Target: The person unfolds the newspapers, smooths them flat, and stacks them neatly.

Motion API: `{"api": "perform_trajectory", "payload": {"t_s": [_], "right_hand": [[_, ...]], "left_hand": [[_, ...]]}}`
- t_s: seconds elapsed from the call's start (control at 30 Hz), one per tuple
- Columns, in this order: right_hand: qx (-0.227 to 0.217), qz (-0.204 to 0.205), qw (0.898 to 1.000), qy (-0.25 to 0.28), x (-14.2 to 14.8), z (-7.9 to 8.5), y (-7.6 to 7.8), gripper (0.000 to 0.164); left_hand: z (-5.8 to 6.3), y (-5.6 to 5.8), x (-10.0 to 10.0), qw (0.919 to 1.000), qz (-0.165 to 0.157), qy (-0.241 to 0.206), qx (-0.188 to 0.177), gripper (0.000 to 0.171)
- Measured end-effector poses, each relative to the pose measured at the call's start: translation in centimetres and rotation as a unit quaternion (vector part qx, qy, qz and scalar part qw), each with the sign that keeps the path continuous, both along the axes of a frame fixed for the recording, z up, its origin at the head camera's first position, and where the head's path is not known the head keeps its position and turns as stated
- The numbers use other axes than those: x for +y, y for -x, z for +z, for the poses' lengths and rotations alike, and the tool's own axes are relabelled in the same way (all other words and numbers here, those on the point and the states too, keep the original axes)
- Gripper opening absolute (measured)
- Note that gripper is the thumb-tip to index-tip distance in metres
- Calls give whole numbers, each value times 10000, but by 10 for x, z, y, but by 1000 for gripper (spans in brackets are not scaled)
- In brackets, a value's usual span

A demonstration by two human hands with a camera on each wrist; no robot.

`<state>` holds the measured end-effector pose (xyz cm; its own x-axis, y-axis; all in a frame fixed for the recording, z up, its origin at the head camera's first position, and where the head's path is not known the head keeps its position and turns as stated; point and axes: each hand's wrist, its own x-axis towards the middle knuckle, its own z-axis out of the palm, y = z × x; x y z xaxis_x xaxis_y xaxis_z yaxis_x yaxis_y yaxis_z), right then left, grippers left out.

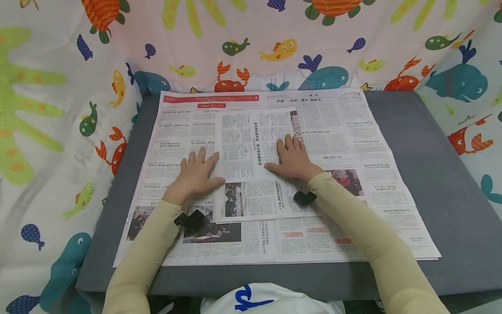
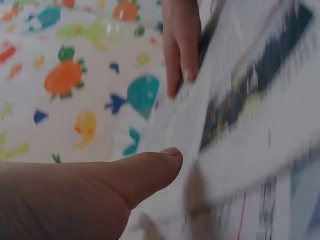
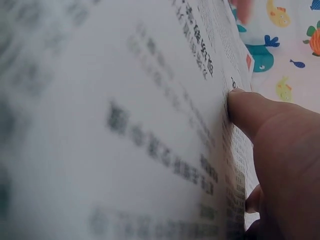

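A folded newspaper (image 1: pixel 243 144) lies on larger spread newspaper sheets (image 1: pixel 384 187). My left hand (image 1: pixel 194 176) rests with fingers spread on the sheets, its thumb reaching the folded paper's left edge. On the folded paper's right half, my right hand (image 1: pixel 294 159) lies palm down, fingers extended. The left wrist view is blurred; the left thumb (image 2: pixel 150 172) is straight beside printed paper (image 2: pixel 280 120), with the other hand (image 2: pixel 182 45) beyond it. In the right wrist view, the right thumb (image 3: pixel 255 112) touches the printed page (image 3: pixel 150 150), which fills most of that view.
Beneath the newspapers is a grey table (image 1: pixel 451 218), showing along both sides and the front. A curtain (image 1: pixel 259 26) printed with sea animals encloses the back and sides. A dark wrist camera (image 1: pixel 190 220) sits at the left wrist, another dark camera (image 1: pixel 305 198) at the right.
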<state>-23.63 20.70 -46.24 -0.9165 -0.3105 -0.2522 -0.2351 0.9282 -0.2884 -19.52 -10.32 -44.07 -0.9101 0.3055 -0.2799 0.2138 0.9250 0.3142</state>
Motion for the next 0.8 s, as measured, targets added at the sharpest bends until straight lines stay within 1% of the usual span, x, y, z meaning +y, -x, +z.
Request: {"api": "perform_trajectory", "payload": {"t_s": [0.07,0.1,0.17,0.23,0.43,0.57,0.67,0.8], "right_hand": [[-17,-5,10000,2,0,-1,-1,105],[-25,-16,10000,12,0,-1,-1,105],[-13,-22,10000,25,0,-2,-1,105],[16,-40,10000,52,1,-1,-1,104],[31,-75,9999,107,2,-2,3,104],[46,-10,9999,133,-2,-3,2,100],[31,232,9995,200,-11,-2,-4,97],[-14,780,9967,234,-33,2,-17,100]], "left_hand": [[-7,8,-10,9997,218,25,-112,91],[-10,10,-13,9995,264,55,-138,92],[-13,14,-18,9994,299,80,-171,94],[-14,16,-19,9994,296,79,-169,95],[-11,17,-16,9994,286,144,-139,95],[-10,16,-15,9994,283,167,-109,94],[-11,16,-16,9994,290,161,-107,94],[-12,16,-17,9993,309,149,-137,94]]}}
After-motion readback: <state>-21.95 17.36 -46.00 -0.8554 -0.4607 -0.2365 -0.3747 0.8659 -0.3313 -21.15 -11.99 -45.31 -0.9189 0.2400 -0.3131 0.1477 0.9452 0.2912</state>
